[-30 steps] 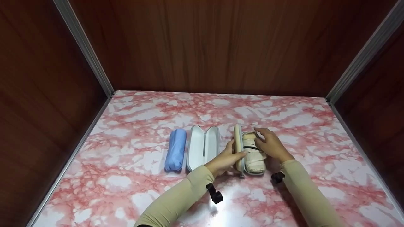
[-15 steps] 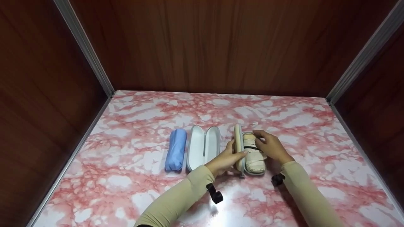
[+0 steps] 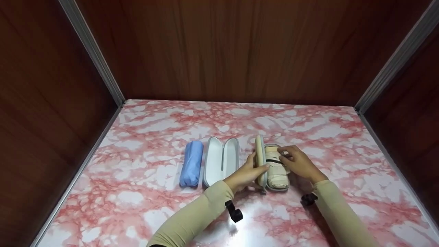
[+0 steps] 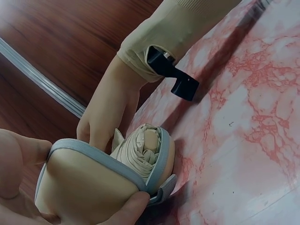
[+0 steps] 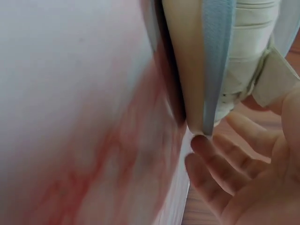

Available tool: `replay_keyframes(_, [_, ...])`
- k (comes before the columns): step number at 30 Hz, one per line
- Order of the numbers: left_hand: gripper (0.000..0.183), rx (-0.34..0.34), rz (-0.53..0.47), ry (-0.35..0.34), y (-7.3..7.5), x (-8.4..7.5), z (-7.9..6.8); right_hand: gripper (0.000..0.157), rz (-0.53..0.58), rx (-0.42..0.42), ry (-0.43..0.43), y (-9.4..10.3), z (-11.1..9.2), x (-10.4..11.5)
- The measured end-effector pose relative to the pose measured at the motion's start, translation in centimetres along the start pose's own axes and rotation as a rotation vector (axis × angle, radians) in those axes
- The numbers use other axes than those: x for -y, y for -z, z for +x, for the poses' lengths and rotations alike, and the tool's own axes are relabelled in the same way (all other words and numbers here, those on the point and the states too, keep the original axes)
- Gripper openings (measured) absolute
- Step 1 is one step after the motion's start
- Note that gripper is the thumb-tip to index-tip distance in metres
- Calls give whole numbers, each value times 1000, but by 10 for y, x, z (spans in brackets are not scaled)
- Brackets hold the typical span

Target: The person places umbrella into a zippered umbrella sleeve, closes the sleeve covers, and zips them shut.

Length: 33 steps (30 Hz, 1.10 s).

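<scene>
On the table, a cream folded umbrella (image 3: 277, 173) with a dark band round its middle lies in one half of a cream case (image 3: 260, 151) with a grey zip edge. My left hand (image 3: 245, 173) grips the raised lid of this case, thumb on its edge, as the left wrist view also shows. From the right, my right hand (image 3: 298, 163) reaches over the umbrella, its fingertips at the upper part. In the right wrist view the fingers (image 5: 218, 176) are loosely bent and spread by the case's end, close to a loose fabric flap (image 5: 276, 79).
Left of my left hand a second case (image 3: 213, 161) lies spread open, pale inside. Beside it is a blue rolled fabric bundle (image 3: 191, 163). The marbled red and white table (image 3: 154, 120) ends at dark wooden panels (image 3: 219, 51) at the back and sides.
My right hand has shifted slightly down and right, its fingertips drawing back from the case's far end. A thin loop seen there earlier no longer shows. My left hand stays on the lid.
</scene>
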State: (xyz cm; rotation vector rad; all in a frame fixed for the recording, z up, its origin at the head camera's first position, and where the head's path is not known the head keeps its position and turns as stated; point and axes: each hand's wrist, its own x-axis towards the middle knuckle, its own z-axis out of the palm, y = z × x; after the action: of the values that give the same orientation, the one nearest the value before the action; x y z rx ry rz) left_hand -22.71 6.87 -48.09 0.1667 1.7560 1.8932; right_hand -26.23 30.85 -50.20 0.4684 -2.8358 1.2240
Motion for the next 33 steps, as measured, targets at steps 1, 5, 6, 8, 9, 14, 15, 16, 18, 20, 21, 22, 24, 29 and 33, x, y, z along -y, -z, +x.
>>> replay_keyframes(1, [86, 0, -1, -3, 0, 0, 0, 36, 7, 14, -1, 1, -2, 0])
replay_keyframes(5, [87, -2, -2, -7, 0, -1, 0, 38, 36, 58, 7, 6, -7, -3])
replay_keyframes(6, [87, -3, 2, -8, 0, -1, 0, 39, 39, 68, 10, 7, -8, -3])
replay_keyframes(8, [88, -10, 18, -15, -1, -1, 0, 41, 43, 89, 13, 9, -11, -5])
replay_keyframes(9, [88, -14, 26, -19, -1, -1, 0, 42, 48, 96, 7, 10, -12, -5])
replay_keyframes(14, [91, -38, 79, -46, -3, 0, 0, 49, 87, 141, -21, 13, -17, -6])
replay_keyframes(15, [91, -44, 94, -53, -4, 1, 0, 51, 88, 146, -23, 13, -17, -7])
replay_keyframes(16, [91, -51, 113, -62, -5, 2, 0, 52, 85, 147, -25, 14, -18, -7])
replay_keyframes(18, [92, -68, 164, -85, -6, 3, 0, 57, 70, 148, -29, 14, -19, -7])
replay_keyframes(20, [90, -84, 244, -106, -7, 3, 0, 61, 47, 156, -41, 15, -19, -8])
replay_keyframes(21, [89, -92, 299, -118, -7, 3, 0, 63, 37, 162, -51, 15, -19, -8])
replay_keyframes(22, [88, -97, 359, -129, -7, 3, -1, 65, 28, 169, -65, 15, -20, -7])
replay_keyframes(24, [86, -102, 488, -155, -8, 3, -2, 68, 27, 196, -101, 16, -21, -6])
replay_keyframes(29, [84, -105, 705, -240, -13, 4, -2, 69, 57, 256, -166, 18, -22, -2])
replay_keyframes(33, [84, -106, 766, -267, -18, 3, -1, 67, 69, 261, -187, 18, -23, -2])
